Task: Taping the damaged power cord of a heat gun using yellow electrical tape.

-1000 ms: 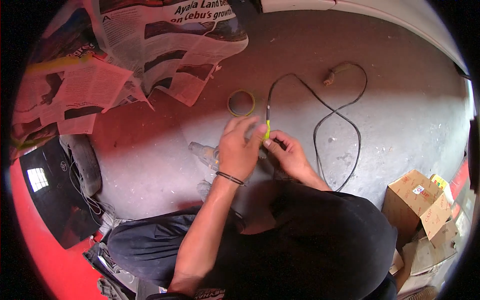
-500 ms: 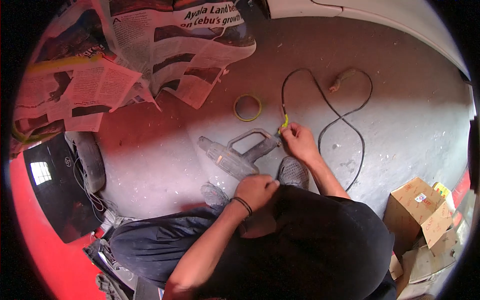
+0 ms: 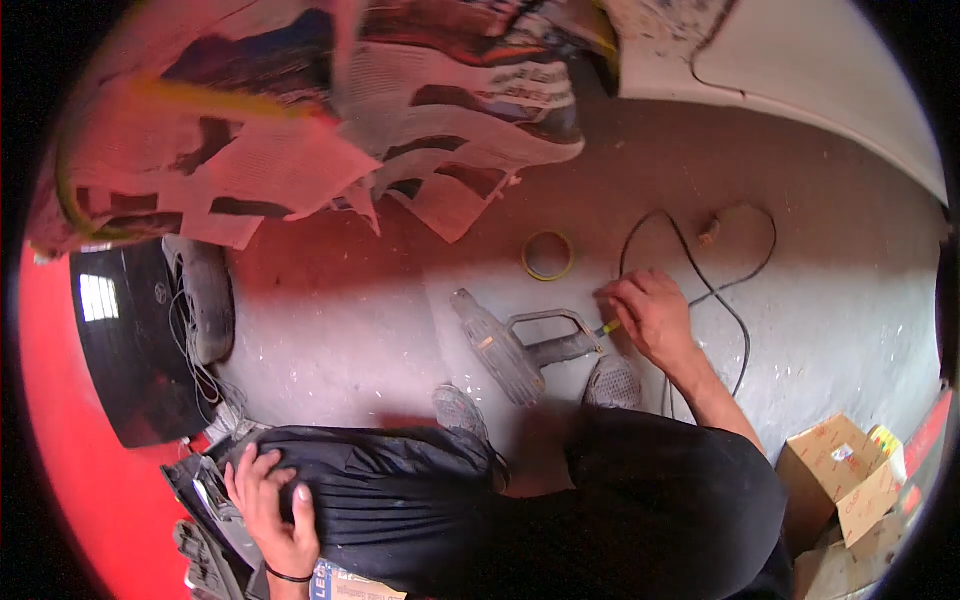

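A worn grey heat gun [image 3: 500,352] with a loop-shaped guard lies on the floor in front of my feet. Yellow tape [image 3: 610,327] wraps its black power cord [image 3: 742,330] close to the handle. My right hand [image 3: 652,312] is over the cord just past the tape, fingers bent and closed around it; the thumb is hidden. On my left leg rests my left hand [image 3: 272,500], with its fingers spread and nothing in it. Beyond the tool lies a yellow-edged roll of tape [image 3: 548,256].
Newspaper sheets [image 3: 440,150] cover a piece at the upper left. A glossy black panel [image 3: 125,350] stands at the left beside a grey part and thin wires. An opened cardboard box [image 3: 830,455] is at the lower right. A pale car body panel [image 3: 800,70] runs along the top right.
My left hand has moved from in front of my body, near the tool, onto my left leg and opened. My right hand stays at the cord by the tape. The whole view has shifted.
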{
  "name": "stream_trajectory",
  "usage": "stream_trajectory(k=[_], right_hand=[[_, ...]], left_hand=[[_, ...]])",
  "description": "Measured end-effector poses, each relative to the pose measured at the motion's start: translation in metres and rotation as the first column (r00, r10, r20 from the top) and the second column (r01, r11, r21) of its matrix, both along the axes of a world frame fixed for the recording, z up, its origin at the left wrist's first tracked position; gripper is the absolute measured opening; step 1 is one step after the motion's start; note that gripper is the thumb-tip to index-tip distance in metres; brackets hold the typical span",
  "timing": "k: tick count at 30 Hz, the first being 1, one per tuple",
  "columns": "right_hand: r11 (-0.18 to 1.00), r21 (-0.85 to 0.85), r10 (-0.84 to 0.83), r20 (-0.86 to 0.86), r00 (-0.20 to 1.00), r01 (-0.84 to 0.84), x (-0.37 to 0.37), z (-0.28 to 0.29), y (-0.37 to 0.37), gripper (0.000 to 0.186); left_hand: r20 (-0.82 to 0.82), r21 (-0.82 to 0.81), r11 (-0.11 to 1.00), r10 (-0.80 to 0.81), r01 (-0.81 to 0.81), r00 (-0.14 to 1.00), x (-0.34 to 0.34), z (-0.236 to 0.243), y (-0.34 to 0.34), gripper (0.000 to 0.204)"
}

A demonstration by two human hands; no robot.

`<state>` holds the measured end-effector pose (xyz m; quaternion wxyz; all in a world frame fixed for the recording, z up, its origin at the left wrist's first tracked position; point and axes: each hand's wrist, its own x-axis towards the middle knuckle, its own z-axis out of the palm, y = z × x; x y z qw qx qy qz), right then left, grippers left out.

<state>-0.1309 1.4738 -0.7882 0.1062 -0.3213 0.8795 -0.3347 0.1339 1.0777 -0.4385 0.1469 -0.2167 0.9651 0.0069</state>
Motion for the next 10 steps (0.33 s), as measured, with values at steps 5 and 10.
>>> stream_trajectory(k=[5, 10], right_hand=[[0.897, 0.266, 0.391, -0.111, 0.914, -0.352, -0.037, -0.036, -0.076, 0.033], [0.865, 0.181, 0.474, 0.015, 0.88, -0.469, -0.072, -0.049, -0.102, 0.074]], left_hand=[[-0.045, -0.06, 0.991, -0.122, 0.119, 0.992, 0.028, -0.008, -0.011, 0.034], [-0.158, 0.102, 0.98, -0.152, 0.169, 0.976, 0.017, 0.0, -0.033, 0.027]])
